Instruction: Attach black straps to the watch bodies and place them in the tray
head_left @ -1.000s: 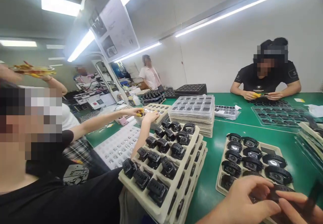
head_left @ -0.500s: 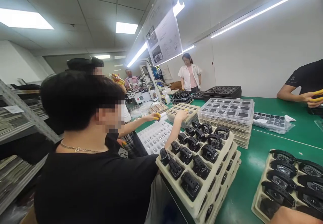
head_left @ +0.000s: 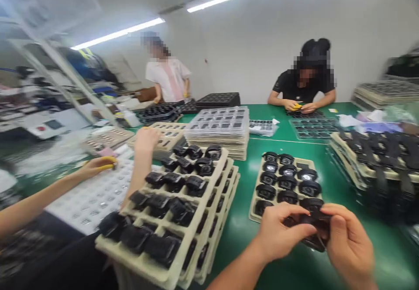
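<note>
In the lower right of the head view, my left hand (head_left: 278, 231) and my right hand (head_left: 352, 244) pinch a black smartwatch (head_left: 316, 243) between them. Its strap and case are partly covered by my fingers and blurred. Just beyond my hands lies a cream tray (head_left: 253, 205) with black smartwatches in its compartments, most of them back side up. The hands overlap the near right corner of this tray from my viewpoint. One compartment at its far right corner holds no watch.
Left of me rises a stack of cream trays (head_left: 204, 220) full of black watches. Another stack (head_left: 340, 150) with dangling straps stands at right. Clear plastic trays (head_left: 218, 122) lie farther back. A co-worker's arms (head_left: 78, 172) reach in from the left; another person (head_left: 304, 89) sits opposite.
The view has swung right. Both my hands are now in sight with a watch between them, where earlier only part of one hand showed at the lower right edge.
</note>
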A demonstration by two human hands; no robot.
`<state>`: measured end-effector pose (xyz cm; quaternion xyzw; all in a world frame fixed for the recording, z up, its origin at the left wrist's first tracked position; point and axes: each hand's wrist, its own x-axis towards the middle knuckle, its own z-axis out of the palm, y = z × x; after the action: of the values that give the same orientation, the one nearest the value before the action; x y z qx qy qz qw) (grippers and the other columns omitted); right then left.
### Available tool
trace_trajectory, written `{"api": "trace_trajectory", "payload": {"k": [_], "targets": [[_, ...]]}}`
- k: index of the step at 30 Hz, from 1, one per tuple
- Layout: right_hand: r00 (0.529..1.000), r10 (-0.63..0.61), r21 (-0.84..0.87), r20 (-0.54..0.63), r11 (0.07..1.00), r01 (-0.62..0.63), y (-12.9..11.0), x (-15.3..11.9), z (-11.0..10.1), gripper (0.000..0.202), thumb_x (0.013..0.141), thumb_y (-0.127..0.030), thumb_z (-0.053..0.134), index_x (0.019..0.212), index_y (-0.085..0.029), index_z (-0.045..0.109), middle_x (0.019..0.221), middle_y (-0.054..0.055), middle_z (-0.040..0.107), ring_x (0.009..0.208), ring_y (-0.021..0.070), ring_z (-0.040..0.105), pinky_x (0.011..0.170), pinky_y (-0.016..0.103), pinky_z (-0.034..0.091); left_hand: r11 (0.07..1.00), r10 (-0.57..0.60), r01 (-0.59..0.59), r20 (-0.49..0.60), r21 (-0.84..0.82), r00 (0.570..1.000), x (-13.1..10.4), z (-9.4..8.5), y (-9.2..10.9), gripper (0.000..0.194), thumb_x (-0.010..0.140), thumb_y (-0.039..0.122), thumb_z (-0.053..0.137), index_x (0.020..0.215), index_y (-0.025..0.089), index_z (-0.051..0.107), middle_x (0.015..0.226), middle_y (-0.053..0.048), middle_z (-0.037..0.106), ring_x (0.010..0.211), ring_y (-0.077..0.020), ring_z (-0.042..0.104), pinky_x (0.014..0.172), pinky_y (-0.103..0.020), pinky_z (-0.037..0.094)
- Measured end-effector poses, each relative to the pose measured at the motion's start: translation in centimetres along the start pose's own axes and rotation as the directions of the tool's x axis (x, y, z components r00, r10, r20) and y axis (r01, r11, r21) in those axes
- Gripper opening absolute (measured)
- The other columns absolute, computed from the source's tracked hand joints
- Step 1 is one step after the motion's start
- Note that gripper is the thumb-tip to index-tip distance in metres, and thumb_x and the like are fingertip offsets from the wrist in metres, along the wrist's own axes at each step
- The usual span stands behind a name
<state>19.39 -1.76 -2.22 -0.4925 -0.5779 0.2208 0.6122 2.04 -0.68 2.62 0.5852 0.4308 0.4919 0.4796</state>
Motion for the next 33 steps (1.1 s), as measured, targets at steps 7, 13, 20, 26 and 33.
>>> {"api": "trace_trajectory", "payload": {"k": [7, 13, 20, 26, 33], "targets": [[0.994, -0.078, 0.1, 0.076, 0.992, 0.071, -1.7, 0.9, 1.2, 0.02, 0.104, -0.032, 0.048, 0.094, -0.025, 0.065, 0.089, 0.004, 0.059, 0.061, 0.0157, 0.057, 0.052, 0.028, 0.047, 0.999, 0.052, -0.052, -0.002, -0.015, 0.999, -0.4, -0.3, 0.2, 0.024, 0.073, 0.028, 0.082, 0.096, 0.021, 0.082, 0.088, -0.006, 0.077, 0.08, -0.0211, 0.068, 0.078, -0.03, 0.053], [0.955, -0.089, 0.17, 0.284, 0.985, 0.041, -2.3, 2.0, 0.0, 0.02, 0.102, -0.031, 0.052, 0.099, -0.025, 0.07, 0.09, 0.005, 0.062, 0.057, 0.0148, 0.057, 0.054, 0.03, 0.051, 0.998, 0.055, -0.055, 0.021, 0.009, 0.998, 0.0, -0.6, 0.1, 0.022, 0.076, 0.027, 0.079, 0.097, 0.022, 0.081, 0.087, -0.005, 0.076, 0.08, -0.0204, 0.066, 0.078, -0.03, 0.053], [0.916, -0.063, 0.1, 0.395, 0.995, 0.025, -2.5, 3.2, -0.8, 0.018, 0.099, -0.032, 0.058, 0.102, -0.026, 0.074, 0.1, 0.008, 0.071, 0.079, 0.0207, 0.069, 0.065, 0.03, 0.059, 1.0, 0.017, -0.017, -0.008, -0.026, 1.0, 0.2, -0.5, -0.1, 0.022, 0.076, 0.024, 0.078, 0.097, 0.021, 0.08, 0.09, -0.006, 0.075, 0.083, -0.0209, 0.066, 0.08, -0.031, 0.053], [0.898, 0.009, 0.03, 0.44, 0.999, -0.024, -2.5, 3.9, -1.9, 0.017, 0.096, -0.035, 0.064, 0.101, -0.029, 0.079, 0.104, 0.007, 0.077, 0.1, 0.0249, 0.072, 0.085, 0.034, 0.062, 0.968, -0.103, 0.104, 0.019, -0.23, 0.995, 0.2, 0.0, 0.0, 0.03, 0.069, 0.017, 0.08, 0.098, 0.018, 0.076, 0.094, -0.006, 0.075, 0.087, -0.0214, 0.067, 0.082, -0.031, 0.054], [0.864, 0.092, 0.026, 0.495, 0.992, -0.12, -2.8, 4.0, -1.9, 0.02, 0.091, -0.042, 0.069, 0.093, -0.027, 0.082, 0.104, 0.01, 0.079, 0.098, 0.0274, 0.074, 0.083, 0.036, 0.064, 0.969, -0.112, 0.108, -0.008, -0.224, 0.994, 0.5, -0.2, -0.3, 0.027, 0.064, 0.014, 0.083, 0.091, 0.017, 0.077, 0.087, -0.005, 0.074, 0.083, -0.0207, 0.067, 0.079, -0.031, 0.053]]}}
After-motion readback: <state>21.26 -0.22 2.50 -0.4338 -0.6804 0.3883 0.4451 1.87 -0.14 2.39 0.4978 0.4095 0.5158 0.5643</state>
